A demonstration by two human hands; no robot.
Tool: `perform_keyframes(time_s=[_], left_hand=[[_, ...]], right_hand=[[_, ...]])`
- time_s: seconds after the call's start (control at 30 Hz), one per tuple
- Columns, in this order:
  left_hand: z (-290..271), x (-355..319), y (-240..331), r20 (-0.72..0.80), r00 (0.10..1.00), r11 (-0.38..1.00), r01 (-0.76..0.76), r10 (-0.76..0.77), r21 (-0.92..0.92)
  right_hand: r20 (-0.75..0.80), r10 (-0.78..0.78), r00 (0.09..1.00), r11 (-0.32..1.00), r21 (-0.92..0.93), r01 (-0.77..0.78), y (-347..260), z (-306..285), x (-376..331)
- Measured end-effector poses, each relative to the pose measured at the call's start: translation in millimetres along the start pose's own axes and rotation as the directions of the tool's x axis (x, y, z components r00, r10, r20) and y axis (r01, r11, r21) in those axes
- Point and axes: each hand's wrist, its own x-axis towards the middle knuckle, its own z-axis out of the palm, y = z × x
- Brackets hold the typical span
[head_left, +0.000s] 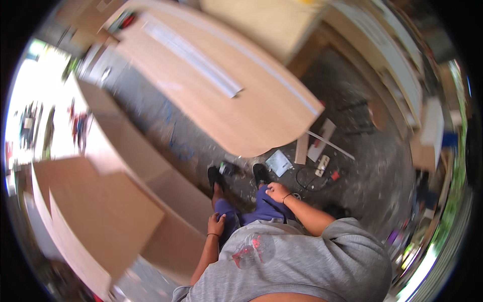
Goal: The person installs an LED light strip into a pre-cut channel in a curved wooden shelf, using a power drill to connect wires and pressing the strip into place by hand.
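Both hands rest loosely open on blue-trousered thighs: left hand [217,225] at seven o'clock, right hand [278,192] centre; wooden worktop [251,110] at twelve, holding nothing.

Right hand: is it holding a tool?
No. The right hand lies empty on the thigh of the blue shorts, and the left hand rests empty on the other thigh.
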Motion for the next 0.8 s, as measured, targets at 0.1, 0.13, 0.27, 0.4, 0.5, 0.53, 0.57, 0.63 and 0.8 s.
perform_keyframes(time_s=[0.1,0.13,0.27,0.4,0.5,0.53,0.57,0.63,0.8], left_hand=[[70.8,-56.2,-18.7,-0.045,0.996,0.995,0.085,-0.083,0.053],[79.8,-79.8,-6.0,-0.062,0.988,0.987,0.144,-0.14,0.069],[133.1,-137.2,-2.0,-0.067,0.944,0.944,0.318,-0.324,-0.09],[185.3,-169.1,4.9,-0.013,0.923,0.915,0.379,-0.384,-0.137],[202.9,-192.2,1.9,-0.039,0.899,0.883,0.418,-0.435,-0.213],[205.4,-194.2,2.4,-0.042,0.893,0.876,0.43,-0.448,-0.217],[210.3,-196.9,4.4,-0.069,0.892,0.878,0.423,-0.447,-0.224],[223.1,-201.8,-5.8,-0.084,0.895,0.883,0.41,-0.437,-0.229],[217.6,-203.8,-21.6,-0.12,0.877,0.868,0.427,-0.466,-0.252]], right_hand=[[0.213,-0.025,0.977,0.986,-0.156,0.06,11.5,7.4,43.9],[0.279,-0.028,0.96,0.97,-0.224,0.093,11.6,18.4,58.4],[0.499,-0.005,0.867,0.917,-0.343,0.203,9.1,63.0,126.0],[0.482,-0.01,0.876,0.878,-0.415,0.239,-3.6,133.9,206.4],[0.353,-0.032,0.935,0.891,-0.413,0.186,-1.1,204.1,254.7],[0.254,-0.072,0.964,0.895,-0.41,0.175,-1.4,224.6,267.7],[0.279,-0.081,0.957,0.892,-0.408,0.194,-4.3,245.5,277.0],[0.165,-0.087,0.982,0.826,-0.539,0.164,-0.2,269.2,297.2],[0.221,-0.053,0.974,0.841,-0.516,0.163,4.3,275.0,306.9]])
